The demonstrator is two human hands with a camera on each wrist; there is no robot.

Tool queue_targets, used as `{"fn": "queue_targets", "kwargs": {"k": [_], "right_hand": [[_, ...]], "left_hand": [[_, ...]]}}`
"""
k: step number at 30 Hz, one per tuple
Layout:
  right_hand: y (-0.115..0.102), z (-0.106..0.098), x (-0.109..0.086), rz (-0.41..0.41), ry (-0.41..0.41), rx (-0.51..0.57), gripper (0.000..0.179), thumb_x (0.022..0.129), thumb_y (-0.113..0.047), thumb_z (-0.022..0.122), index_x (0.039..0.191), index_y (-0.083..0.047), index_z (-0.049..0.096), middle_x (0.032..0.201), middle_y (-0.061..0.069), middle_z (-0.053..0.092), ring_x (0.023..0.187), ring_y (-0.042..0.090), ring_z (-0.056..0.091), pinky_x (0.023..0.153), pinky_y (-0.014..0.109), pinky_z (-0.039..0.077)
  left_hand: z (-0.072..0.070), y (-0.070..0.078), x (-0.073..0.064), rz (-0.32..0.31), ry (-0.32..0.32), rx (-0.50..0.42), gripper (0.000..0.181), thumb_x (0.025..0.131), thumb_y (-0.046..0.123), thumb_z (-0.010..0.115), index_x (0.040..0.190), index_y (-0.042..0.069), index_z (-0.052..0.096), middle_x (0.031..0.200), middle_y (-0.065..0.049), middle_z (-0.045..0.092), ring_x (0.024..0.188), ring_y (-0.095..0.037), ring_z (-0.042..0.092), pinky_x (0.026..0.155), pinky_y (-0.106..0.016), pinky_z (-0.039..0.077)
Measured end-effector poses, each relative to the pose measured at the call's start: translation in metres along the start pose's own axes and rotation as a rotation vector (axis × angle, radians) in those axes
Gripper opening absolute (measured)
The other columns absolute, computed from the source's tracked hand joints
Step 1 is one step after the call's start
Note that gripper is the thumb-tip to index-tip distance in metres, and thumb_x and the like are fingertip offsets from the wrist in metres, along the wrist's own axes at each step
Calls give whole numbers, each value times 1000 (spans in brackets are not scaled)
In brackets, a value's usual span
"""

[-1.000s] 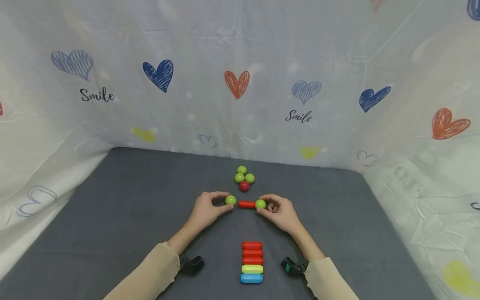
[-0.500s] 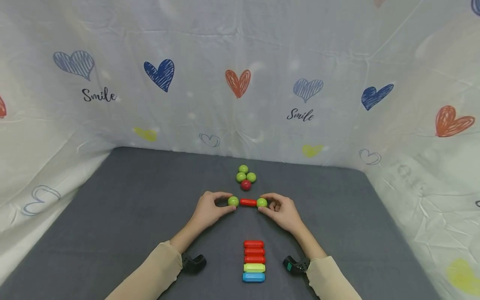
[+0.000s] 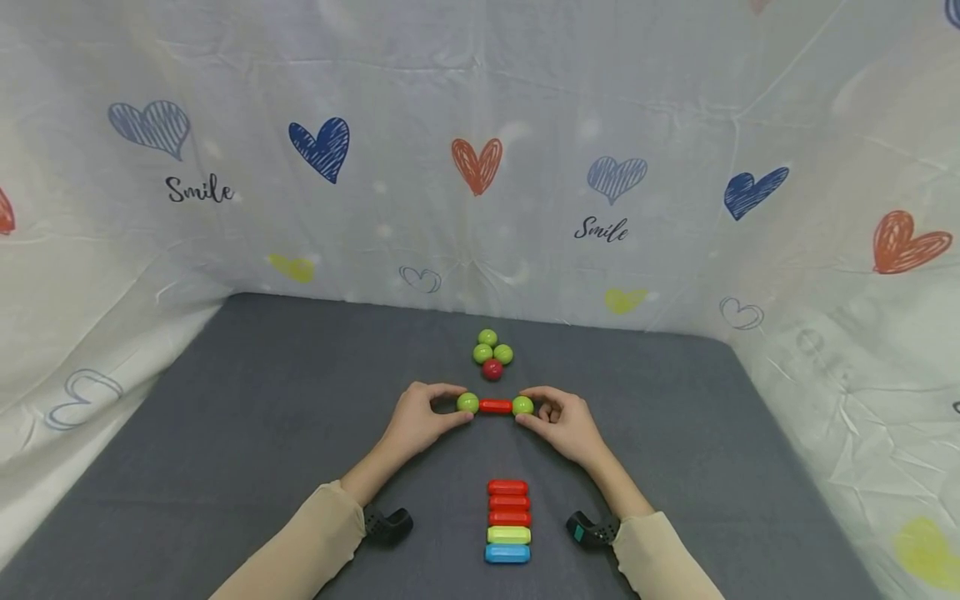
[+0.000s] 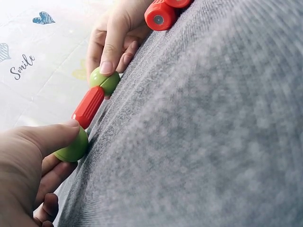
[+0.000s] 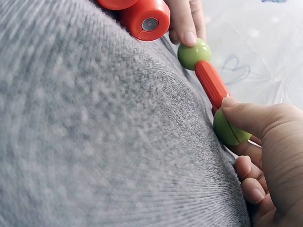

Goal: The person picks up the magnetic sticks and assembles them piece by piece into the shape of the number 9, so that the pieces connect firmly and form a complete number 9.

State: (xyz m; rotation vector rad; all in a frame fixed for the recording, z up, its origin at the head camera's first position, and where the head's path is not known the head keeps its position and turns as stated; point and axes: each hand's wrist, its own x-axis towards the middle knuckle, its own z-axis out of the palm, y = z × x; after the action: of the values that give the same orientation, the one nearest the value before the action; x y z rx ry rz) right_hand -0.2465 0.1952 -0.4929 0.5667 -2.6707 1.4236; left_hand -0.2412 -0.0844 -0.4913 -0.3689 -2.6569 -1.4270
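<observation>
A short red rod (image 3: pixel 495 406) lies crosswise on the grey cloth between two green balls, one touching each end. My left hand (image 3: pixel 420 419) pinches the left green ball (image 3: pixel 468 402) between thumb and fingers. On the other side my right hand (image 3: pixel 561 423) pinches the right green ball (image 3: pixel 522 406), thumb in front. Both wrist views show the ridged red rod (image 4: pixel 88 107) in line with the two balls. In the right wrist view the thumb partly covers the nearer green ball (image 5: pixel 229 128).
Behind the hands sit several green balls (image 3: pixel 483 354) and a red ball (image 3: pixel 492 369), grouped together. Toward the front, red rods (image 3: pixel 509 503), a yellow rod (image 3: pixel 509 535) and a blue rod (image 3: pixel 507 553) lie stacked in a column. A white curtain (image 3: pixel 525 100) with printed hearts rises behind the table.
The left hand has moved right with its green ball, closing the gap to the red rod's left end. The right hand still holds its ball at the other end.
</observation>
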Motion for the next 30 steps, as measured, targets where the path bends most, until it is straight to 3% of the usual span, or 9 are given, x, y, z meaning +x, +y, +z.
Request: {"fn": "queue_targets", "kwargs": {"k": [25, 30], "right_hand": [[0, 1, 0, -11, 23, -17, 35, 91, -22, 88, 123, -12, 78, 70, -4, 56, 60, 7, 47, 58, 22, 37], [1, 2, -1, -17, 24, -12, 35, 91, -22, 87, 123, -12, 78, 70, -4, 56, 59, 7, 47, 57, 22, 38]], "left_hand": [[0, 1, -1, 4, -3, 11, 37, 86, 23, 92, 121, 15, 82, 120, -2, 78, 117, -26, 68, 102, -52, 52], [-1, 3, -2, -9, 40, -29, 42, 86, 25, 92, 124, 12, 80, 119, -2, 79, 115, -27, 68, 103, -51, 51]]}}
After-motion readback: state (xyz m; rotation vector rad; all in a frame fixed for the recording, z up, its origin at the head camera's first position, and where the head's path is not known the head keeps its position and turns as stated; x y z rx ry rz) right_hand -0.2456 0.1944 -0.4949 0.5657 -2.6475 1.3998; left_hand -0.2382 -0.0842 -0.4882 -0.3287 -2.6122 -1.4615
